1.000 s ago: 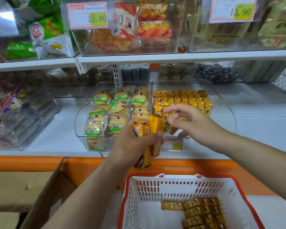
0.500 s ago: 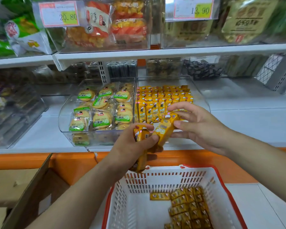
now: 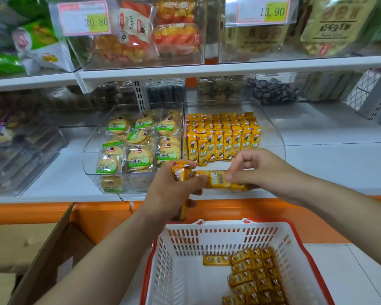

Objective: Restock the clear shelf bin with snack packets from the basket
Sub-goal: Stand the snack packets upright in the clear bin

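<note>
Now: packet (image 3: 218, 180) held at bin (image 3: 274, 130) front

Basket (image 3: 218, 238) low, loose packets (image 3: 255, 276) in its right corner. Left hand (image 3: 174, 192) grips a bunch (image 3: 180, 173); right hand (image 3: 264, 170) pinches the packet, sideways. Rows (image 3: 222, 139) stand upright in the bin.

Shop: price tags (image 3: 264, 10) on stocked shelves (image 3: 229, 67)

There are two hands, a left hand (image 3: 174, 190) and a right hand (image 3: 264, 170); one white basket (image 3: 207, 238); two clear bins, the snack bin (image 3: 273, 133) and the biscuit bin (image 3: 90, 150); two price tags, a left tag (image 3: 85, 18) and a right tag (image 3: 262, 9); one cardboard box (image 3: 42, 260); roughly a dozen biscuit packs (image 3: 141, 157) show; the yellow snack packets (image 3: 220, 139) are too many to count.
</note>
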Demonstrator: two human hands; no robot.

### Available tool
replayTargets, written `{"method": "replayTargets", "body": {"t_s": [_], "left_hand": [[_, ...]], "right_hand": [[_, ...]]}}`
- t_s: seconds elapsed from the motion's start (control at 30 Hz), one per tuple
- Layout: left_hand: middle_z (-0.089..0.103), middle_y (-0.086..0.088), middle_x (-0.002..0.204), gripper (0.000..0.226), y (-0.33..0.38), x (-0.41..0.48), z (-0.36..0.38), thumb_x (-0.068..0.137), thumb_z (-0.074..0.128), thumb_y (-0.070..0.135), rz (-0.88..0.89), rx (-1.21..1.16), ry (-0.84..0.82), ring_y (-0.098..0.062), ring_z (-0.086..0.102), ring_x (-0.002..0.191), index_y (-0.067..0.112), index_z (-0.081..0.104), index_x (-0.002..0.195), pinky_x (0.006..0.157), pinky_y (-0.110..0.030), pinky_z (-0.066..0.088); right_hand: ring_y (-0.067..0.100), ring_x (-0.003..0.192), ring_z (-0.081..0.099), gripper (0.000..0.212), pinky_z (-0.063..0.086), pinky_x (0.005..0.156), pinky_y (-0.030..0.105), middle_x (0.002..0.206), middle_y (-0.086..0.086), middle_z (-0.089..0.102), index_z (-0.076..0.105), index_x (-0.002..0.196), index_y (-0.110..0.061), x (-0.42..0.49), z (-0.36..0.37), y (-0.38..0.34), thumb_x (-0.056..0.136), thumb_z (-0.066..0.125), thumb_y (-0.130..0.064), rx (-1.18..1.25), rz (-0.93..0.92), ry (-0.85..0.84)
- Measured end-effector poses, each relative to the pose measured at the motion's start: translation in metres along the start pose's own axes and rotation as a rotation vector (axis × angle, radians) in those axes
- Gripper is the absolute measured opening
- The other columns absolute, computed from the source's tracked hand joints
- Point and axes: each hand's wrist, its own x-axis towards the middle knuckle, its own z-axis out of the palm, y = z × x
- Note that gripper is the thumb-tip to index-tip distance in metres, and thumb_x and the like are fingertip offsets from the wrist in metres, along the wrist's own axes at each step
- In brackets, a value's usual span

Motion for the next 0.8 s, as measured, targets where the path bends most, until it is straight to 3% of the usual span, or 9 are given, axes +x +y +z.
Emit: {"method": "replayTargets", "body": {"t_s": [0.1,0.2,0.27,0.37,0.5,0.57,0.63,0.73,0.8], "left_hand": [[0.077,-0.006,0.079,0.031,0.004,0.001,-0.008,0.086,0.08,0.02,-0.003,-0.01,-0.063,-0.018,0.074,0.066,0.021,0.065,0.113,0.051,-0.025,0.054],[0.075,-0.004,0.073,0.033,0.005,0.001,-0.011,0.084,0.082,0.022,-0.01,-0.013,-0.088,-0.019,0.069,0.06,0.021,0.065,0.112,0.05,-0.028,0.054],[0.073,-0.001,0.07,0.033,0.006,0.002,-0.014,0.083,0.083,0.027,-0.037,0.006,-0.079,-0.019,0.068,0.059,0.023,0.066,0.111,0.051,-0.029,0.053],[0.075,-0.007,0.076,0.027,0.006,0.003,-0.021,0.089,0.078,0.028,-0.116,0.009,-0.079,-0.02,0.069,0.065,0.023,0.065,0.112,0.054,-0.031,0.052],[0.075,-0.014,0.105,0.023,0.004,0.005,-0.025,0.092,0.069,0.002,-0.118,-0.041,-0.082,-0.029,0.072,0.094,0.011,0.064,0.113,0.084,-0.042,0.06],[0.076,-0.013,0.104,0.022,0.003,0.007,-0.028,0.092,0.069,0.002,-0.096,-0.03,-0.066,-0.031,0.074,0.099,0.011,0.065,0.112,0.091,-0.044,0.059],[0.078,-0.009,0.1,0.024,0.003,0.009,-0.031,0.092,0.07,0.004,-0.073,-0.04,-0.044,-0.028,0.075,0.097,0.012,0.064,0.113,0.088,-0.042,0.061],[0.078,-0.007,0.1,0.027,0.003,0.012,-0.034,0.092,0.07,0.003,-0.058,-0.047,-0.03,-0.028,0.076,0.094,0.012,0.063,0.116,0.089,-0.045,0.061],[0.078,-0.006,0.1,0.026,0.001,0.014,-0.037,0.091,0.07,0.003,-0.054,-0.034,-0.035,-0.028,0.076,0.094,0.014,0.064,0.114,0.092,-0.048,0.059]], "right_hand": [[0.014,0.062,0.062,0.032,0.049,0.055,0.024,0.071,0.006,0.069,0.065,0.076,-0.017,-0.002,0.014,-0.002,0.068,0.081,-0.044,0.051,0.061,-0.073],[0.018,0.075,0.07,0.04,0.051,0.058,0.024,0.087,0.0,0.075,0.064,0.105,-0.019,-0.001,0.021,-0.003,0.071,0.081,-0.031,0.058,0.088,-0.196],[0.019,0.072,0.066,0.046,0.05,0.056,0.027,0.089,-0.002,0.071,0.06,0.117,-0.032,0.004,0.014,-0.003,0.078,0.081,-0.022,0.054,0.104,-0.234],[0.019,0.068,0.064,0.046,0.053,0.054,0.031,0.084,-0.001,0.063,0.057,0.113,-0.044,0.026,-0.005,0.001,0.086,0.073,-0.011,0.051,0.075,-0.093],[0.019,0.07,0.062,0.046,0.057,0.071,0.045,0.081,-0.004,0.059,0.049,0.107,-0.037,0.075,-0.027,0.018,0.081,0.08,-0.015,-0.142,-0.01,0.19],[0.02,0.069,0.059,0.054,0.053,0.068,0.043,0.084,-0.001,0.062,0.044,0.112,-0.03,0.101,-0.03,0.028,0.077,0.083,-0.017,-0.309,-0.038,0.224],[0.023,0.067,0.057,0.056,0.05,0.061,0.037,0.086,0.007,0.063,0.042,0.108,-0.026,0.126,-0.027,0.04,0.074,0.085,-0.014,-0.451,-0.061,0.231],[0.023,0.067,0.057,0.055,0.039,0.052,0.029,0.076,0.002,0.061,0.045,0.103,-0.024,0.154,-0.02,0.057,0.071,0.088,-0.016,-0.649,-0.052,0.25],[0.02,0.068,0.061,0.055,0.04,0.05,0.027,0.077,0.0,0.062,0.048,0.108,-0.023,0.167,-0.015,0.065,0.071,0.088,-0.019,-0.689,-0.039,0.223]]}}
